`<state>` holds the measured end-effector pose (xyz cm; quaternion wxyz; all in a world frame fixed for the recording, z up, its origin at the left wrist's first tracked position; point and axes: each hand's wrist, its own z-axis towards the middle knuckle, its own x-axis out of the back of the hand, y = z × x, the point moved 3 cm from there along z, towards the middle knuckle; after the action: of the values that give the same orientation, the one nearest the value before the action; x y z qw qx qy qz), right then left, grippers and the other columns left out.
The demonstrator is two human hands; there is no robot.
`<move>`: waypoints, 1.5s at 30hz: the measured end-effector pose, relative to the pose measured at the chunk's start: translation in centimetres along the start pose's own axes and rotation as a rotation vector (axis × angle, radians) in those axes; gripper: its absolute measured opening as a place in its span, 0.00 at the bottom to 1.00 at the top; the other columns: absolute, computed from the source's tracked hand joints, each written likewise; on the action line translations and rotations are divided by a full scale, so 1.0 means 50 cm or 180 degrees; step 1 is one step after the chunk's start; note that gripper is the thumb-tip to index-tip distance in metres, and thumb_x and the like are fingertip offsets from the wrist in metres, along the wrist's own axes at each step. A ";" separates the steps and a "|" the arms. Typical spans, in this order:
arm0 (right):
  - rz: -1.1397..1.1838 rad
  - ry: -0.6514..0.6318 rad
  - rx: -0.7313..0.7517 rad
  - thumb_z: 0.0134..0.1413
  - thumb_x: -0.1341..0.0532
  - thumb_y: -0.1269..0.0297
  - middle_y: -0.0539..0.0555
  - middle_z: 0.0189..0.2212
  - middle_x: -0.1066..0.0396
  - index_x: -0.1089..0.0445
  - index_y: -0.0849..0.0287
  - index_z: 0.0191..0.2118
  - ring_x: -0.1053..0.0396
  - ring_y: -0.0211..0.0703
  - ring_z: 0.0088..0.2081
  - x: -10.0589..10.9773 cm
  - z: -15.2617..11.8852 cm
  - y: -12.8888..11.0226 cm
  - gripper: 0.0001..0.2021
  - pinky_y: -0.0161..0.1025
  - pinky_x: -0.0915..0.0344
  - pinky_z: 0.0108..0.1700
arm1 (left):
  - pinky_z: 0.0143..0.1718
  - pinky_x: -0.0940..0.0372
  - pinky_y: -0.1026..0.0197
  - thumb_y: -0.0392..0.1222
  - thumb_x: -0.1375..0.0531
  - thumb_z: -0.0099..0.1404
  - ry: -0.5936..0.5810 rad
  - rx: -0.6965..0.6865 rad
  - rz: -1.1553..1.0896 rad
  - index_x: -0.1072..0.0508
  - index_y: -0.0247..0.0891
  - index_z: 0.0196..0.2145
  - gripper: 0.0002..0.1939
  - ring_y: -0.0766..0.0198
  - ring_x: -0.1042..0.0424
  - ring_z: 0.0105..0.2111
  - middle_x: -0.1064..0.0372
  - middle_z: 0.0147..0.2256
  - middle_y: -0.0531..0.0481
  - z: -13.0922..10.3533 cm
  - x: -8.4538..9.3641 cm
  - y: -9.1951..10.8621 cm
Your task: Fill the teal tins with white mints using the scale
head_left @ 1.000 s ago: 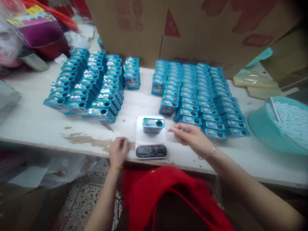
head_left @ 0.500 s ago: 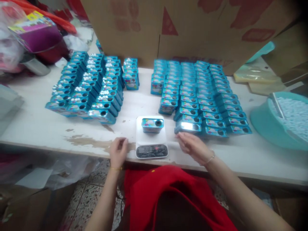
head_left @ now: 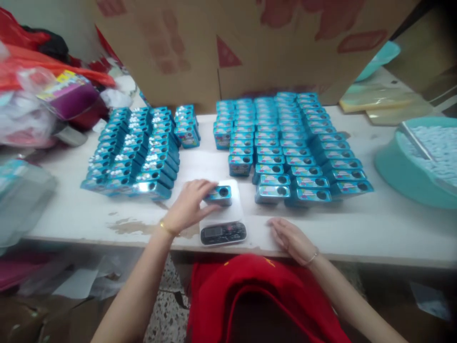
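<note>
A small blue tin (head_left: pixel 224 194) with a round dark hole at one end of its top stands on the white kitchen scale (head_left: pixel 233 212). My left hand (head_left: pixel 191 205) is closed round the left end of this tin, fingers behind and thumb in front. The scale's black panel (head_left: pixel 223 233) faces me, its reading too blurred to make out. On the table to the right of the scale, my right hand (head_left: pixel 291 240) rests with its fingers loosely stretched and nothing in them. Rows of similar blue tins (head_left: pixel 273 193) stand just beyond it.
More blue tins (head_left: pixel 153 188), many topped with white pellets, stand in rows at left. A turquoise basin (head_left: pixel 400 176) of pale pellets sits at right, a metal scoop (head_left: pixel 416 140) in it. Behind rises a large cardboard box (head_left: pixel 285 62). Plastic containers (head_left: pixel 24 200) lie far left.
My left hand has moved right from the table edge and taken hold of the tin on the scale. My right hand has drawn back from the right-hand tins towards me. The view has shifted.
</note>
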<state>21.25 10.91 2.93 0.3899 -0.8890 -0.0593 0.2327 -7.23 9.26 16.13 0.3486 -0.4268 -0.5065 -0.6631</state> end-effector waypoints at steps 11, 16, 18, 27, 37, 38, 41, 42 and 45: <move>0.0215 -0.0034 -0.0071 0.48 0.36 0.51 0.45 0.20 0.40 0.34 0.60 0.37 0.53 0.24 0.15 -0.011 0.009 -0.003 0.18 0.29 0.65 0.17 | 0.44 0.38 0.58 0.45 0.41 0.59 0.0299 0.0304 0.0674 0.32 0.36 0.44 0.16 0.57 0.32 0.40 0.31 0.40 0.45 0.246 -0.014 -0.230; 0.0224 0.0018 -0.0116 0.49 0.37 0.50 0.45 0.20 0.40 0.34 0.59 0.36 0.55 0.24 0.15 -0.013 0.007 -0.002 0.17 0.28 0.64 0.17 | 0.46 0.39 0.61 0.45 0.44 0.61 0.0439 0.0361 0.0894 0.35 0.39 0.49 0.19 0.60 0.34 0.44 0.33 0.44 0.47 0.335 -0.047 -0.261; 0.0220 0.0050 -0.0165 0.48 0.37 0.49 0.45 0.20 0.40 0.34 0.59 0.36 0.53 0.25 0.15 -0.010 0.008 0.004 0.17 0.28 0.62 0.16 | 0.48 0.41 0.59 0.47 0.47 0.64 0.0609 0.0562 0.1068 0.34 0.39 0.48 0.17 0.59 0.36 0.46 0.35 0.44 0.45 0.339 -0.033 -0.278; 0.0029 0.0106 -0.0153 0.46 0.36 0.47 0.48 0.23 0.36 0.33 0.57 0.34 0.46 0.29 0.17 -0.001 0.014 0.008 0.18 0.29 0.53 0.16 | 0.48 0.48 0.43 0.41 0.42 0.56 0.0543 0.1389 0.1886 0.27 0.37 0.35 0.09 0.42 0.44 0.52 0.40 0.48 0.37 0.307 0.035 -0.362; -0.0535 -0.0282 -0.0010 0.53 0.42 0.48 0.44 0.12 0.43 0.36 0.62 0.28 0.56 0.26 0.14 -0.012 0.007 -0.007 0.19 0.30 0.63 0.18 | 0.33 0.41 0.59 0.46 0.48 0.65 -0.0478 0.0214 0.2029 0.31 0.36 0.31 0.12 0.59 0.33 0.34 0.35 0.36 0.45 0.131 0.103 -0.073; -0.0508 -0.0301 -0.0014 0.52 0.41 0.49 0.45 0.13 0.41 0.36 0.62 0.28 0.54 0.26 0.14 -0.013 0.004 -0.010 0.18 0.30 0.62 0.18 | 0.33 0.41 0.60 0.46 0.48 0.65 -0.0601 0.0073 0.1963 0.32 0.36 0.31 0.12 0.60 0.33 0.34 0.35 0.35 0.46 0.115 0.099 -0.035; -0.0341 -0.0404 -0.0121 0.49 0.37 0.53 0.49 0.18 0.33 0.33 0.63 0.29 0.46 0.27 0.17 -0.018 -0.007 -0.017 0.16 0.29 0.52 0.20 | 0.32 0.40 0.60 0.45 0.47 0.65 -0.0905 -0.0245 0.1772 0.33 0.37 0.33 0.10 0.60 0.33 0.33 0.34 0.35 0.46 0.089 0.060 0.047; -0.0293 -0.0423 -0.0170 0.47 0.35 0.54 0.50 0.20 0.31 0.32 0.64 0.30 0.43 0.28 0.18 -0.020 -0.013 -0.019 0.15 0.29 0.48 0.22 | 0.32 0.40 0.60 0.44 0.47 0.65 -0.0979 -0.0299 0.1733 0.33 0.37 0.33 0.08 0.60 0.33 0.33 0.34 0.35 0.46 0.086 0.042 0.062; -0.0185 -0.0351 -0.0281 0.43 0.32 0.58 0.55 0.27 0.27 0.30 0.65 0.31 0.33 0.33 0.26 -0.025 -0.032 -0.022 0.15 0.30 0.39 0.28 | 0.33 0.40 0.57 0.43 0.45 0.63 -0.1080 -0.0274 0.1628 0.33 0.37 0.35 0.06 0.58 0.32 0.33 0.33 0.35 0.45 0.088 0.000 0.074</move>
<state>20.98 10.25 5.13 0.3531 -0.8890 -0.1167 0.2671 -2.99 12.64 18.06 0.3962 -0.6594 -0.4052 -0.4940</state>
